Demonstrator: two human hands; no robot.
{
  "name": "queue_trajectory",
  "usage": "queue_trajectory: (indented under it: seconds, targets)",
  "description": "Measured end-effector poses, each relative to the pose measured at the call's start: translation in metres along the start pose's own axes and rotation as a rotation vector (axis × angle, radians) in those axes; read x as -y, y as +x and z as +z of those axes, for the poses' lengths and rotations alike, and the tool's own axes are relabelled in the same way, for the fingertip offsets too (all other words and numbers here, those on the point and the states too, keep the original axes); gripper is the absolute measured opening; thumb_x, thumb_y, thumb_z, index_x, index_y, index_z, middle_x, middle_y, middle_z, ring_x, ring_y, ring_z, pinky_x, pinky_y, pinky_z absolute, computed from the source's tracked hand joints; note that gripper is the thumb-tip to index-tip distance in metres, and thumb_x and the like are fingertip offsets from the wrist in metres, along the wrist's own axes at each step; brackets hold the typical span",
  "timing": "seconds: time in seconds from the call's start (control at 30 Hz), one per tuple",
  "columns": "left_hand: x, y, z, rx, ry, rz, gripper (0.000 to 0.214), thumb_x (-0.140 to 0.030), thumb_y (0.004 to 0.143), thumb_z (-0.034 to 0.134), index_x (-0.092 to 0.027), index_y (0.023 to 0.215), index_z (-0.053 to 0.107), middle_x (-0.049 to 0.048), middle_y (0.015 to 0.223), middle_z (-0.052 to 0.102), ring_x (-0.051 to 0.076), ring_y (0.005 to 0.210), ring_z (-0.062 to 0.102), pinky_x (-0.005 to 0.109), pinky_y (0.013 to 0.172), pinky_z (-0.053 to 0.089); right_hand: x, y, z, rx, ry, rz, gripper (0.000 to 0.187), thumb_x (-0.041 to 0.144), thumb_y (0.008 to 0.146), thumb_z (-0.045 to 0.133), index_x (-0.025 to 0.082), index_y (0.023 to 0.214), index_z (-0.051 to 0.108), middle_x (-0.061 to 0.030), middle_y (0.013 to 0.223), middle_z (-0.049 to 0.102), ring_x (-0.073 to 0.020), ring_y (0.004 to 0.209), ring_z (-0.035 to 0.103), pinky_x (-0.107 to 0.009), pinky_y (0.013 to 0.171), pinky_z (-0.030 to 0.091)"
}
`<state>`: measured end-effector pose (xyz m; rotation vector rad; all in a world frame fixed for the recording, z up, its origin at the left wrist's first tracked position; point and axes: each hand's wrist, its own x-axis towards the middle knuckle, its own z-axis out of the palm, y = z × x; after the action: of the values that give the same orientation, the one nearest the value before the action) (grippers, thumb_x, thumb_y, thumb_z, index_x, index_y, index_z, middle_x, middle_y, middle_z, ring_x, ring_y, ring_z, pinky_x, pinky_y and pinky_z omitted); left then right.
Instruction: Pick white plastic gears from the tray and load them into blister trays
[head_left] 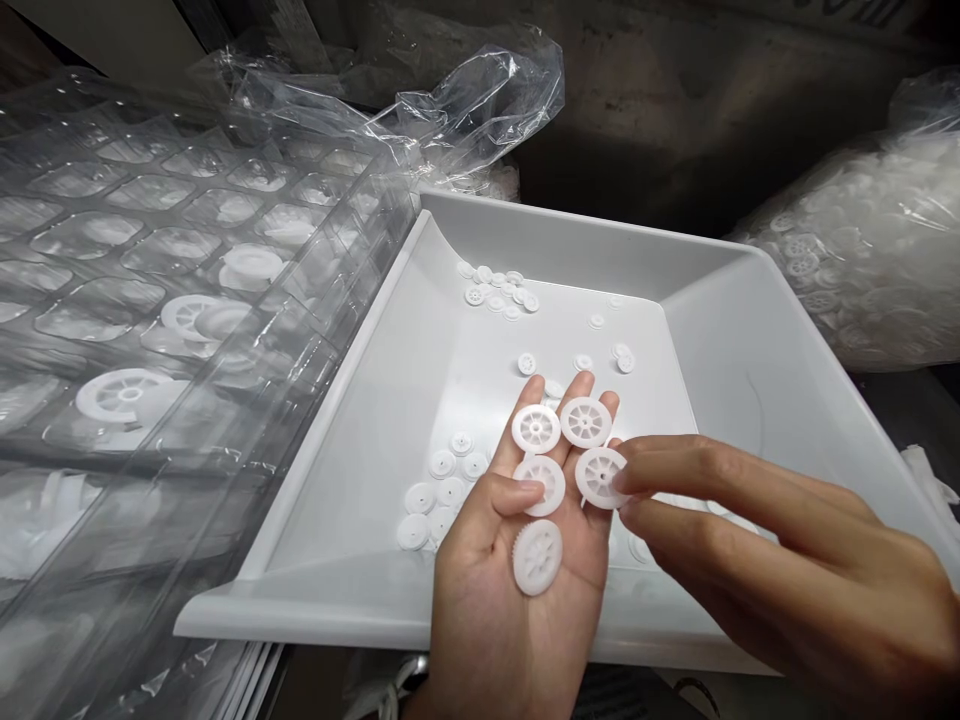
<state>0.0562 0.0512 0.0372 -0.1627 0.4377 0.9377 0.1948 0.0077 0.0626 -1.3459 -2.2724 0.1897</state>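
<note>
Palm up over a white bin (360, 480), my left hand (521, 620) holds several white plastic gears. Its thumb presses on one spoked gear (551, 487), and a toothed gear (538, 557) lies lower on the palm. Two more spoked gears, a left one (535, 429) and a right one (586, 422), rest on the fingers. My right hand (780, 550) pinches the edge of another spoked gear (600, 478) between thumb and fingers, beside the left fingers. Below, loose gears (442, 490) are scattered on the bin floor, partly hidden by my hands.
Left of the bin stands a stack of clear plastic blister trays (172, 250), with white wheels in some pockets. Behind it is a crumpled clear bag (480, 100). A big clear bag full of white gears (870, 240) sits at the right, beyond the bin's wall.
</note>
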Motion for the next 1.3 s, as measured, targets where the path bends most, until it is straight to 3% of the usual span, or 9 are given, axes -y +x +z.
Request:
queue_trajectory:
  seconds: [0.2,0.33,0.47,0.63,0.83,1.03,1.17,1.3]
  targets:
    - [0.0,0.0,0.001,0.025,0.023,-0.01,0.066,-0.009,0.073,0.039,-0.017,0.139,0.041,0.01,0.127,0.062,0.025,0.12,0.056,0.044,0.112,0.034,-0.004,0.005,0.005,-0.032,0.018,0.023,0.023,0.039,0.092,0.053,0.02,0.096,0.063,-0.0086,0.096,0.063,-0.0205,0.09,0.063,-0.032,0.077,0.055]
    - [-0.001,0.0,0.001,0.026,-0.002,-0.015,0.067,-0.01,0.074,0.041,-0.019,0.141,0.038,0.0099,0.127,0.062,0.025,0.12,0.056,0.044,0.112,0.034,-0.009,-0.001,0.002,0.015,0.051,0.007,0.01,0.021,0.092,0.053,0.02,0.097,0.061,-0.007,0.099,0.063,-0.0195,0.095,0.062,-0.031,0.08,0.054]
    - [-0.001,0.0,0.002,0.025,-0.043,-0.016,0.067,-0.01,0.077,0.041,-0.018,0.143,0.033,0.0115,0.122,0.065,0.025,0.118,0.057,0.045,0.111,0.036,-0.009,-0.004,0.0,0.091,0.106,0.021,0.019,0.005,0.088,0.052,0.019,0.1,0.057,-0.0051,0.102,0.061,-0.0164,0.099,0.059,-0.028,0.083,0.051]
    - [-0.001,-0.002,0.001,0.041,-0.03,-0.017,0.062,-0.008,0.079,0.039,-0.014,0.14,0.038,0.0116,0.124,0.064,0.024,0.118,0.057,0.039,0.111,0.037,-0.005,-0.001,0.002,-0.005,0.21,0.147,0.02,0.007,0.086,0.057,0.019,0.101,0.056,-0.0016,0.095,0.061,-0.0112,0.089,0.059,-0.022,0.076,0.051]
    - [0.0,0.0,0.001,0.007,0.063,-0.036,0.066,-0.009,0.073,0.045,-0.02,0.139,0.041,0.008,0.12,0.066,0.028,0.121,0.055,0.047,0.113,0.032,-0.008,0.0,0.002,-0.034,0.386,0.31,0.025,0.014,0.084,0.064,0.022,0.106,0.055,-0.0012,0.101,0.061,-0.0139,0.095,0.059,-0.024,0.08,0.053]
    - [0.0,-0.003,-0.001,0.022,0.082,-0.046,0.066,-0.007,0.071,0.043,-0.02,0.135,0.045,0.0065,0.12,0.067,0.027,0.121,0.055,0.048,0.116,0.027,-0.007,0.001,0.003,-0.066,0.408,0.306,0.027,0.014,0.083,0.067,0.022,0.106,0.055,-0.0006,0.098,0.061,-0.0131,0.092,0.059,-0.022,0.074,0.052]
    - [0.001,-0.005,-0.001,0.065,0.083,-0.032,0.066,-0.008,0.071,0.042,-0.018,0.136,0.045,0.0074,0.124,0.064,0.027,0.123,0.053,0.045,0.115,0.029,-0.006,-0.001,0.005,-0.07,0.389,0.321,0.032,0.016,0.081,0.068,0.024,0.11,0.055,0.0,0.101,0.061,-0.0131,0.095,0.058,-0.022,0.078,0.052]
    - [0.001,-0.002,0.0,0.033,0.05,-0.04,0.067,-0.008,0.07,0.043,-0.017,0.137,0.044,0.009,0.123,0.064,0.027,0.121,0.055,0.044,0.114,0.032,-0.006,-0.003,0.006,-0.086,0.385,0.333,0.038,0.019,0.08,0.07,0.024,0.113,0.053,0.0001,0.103,0.06,-0.0124,0.092,0.057,-0.021,0.079,0.052]
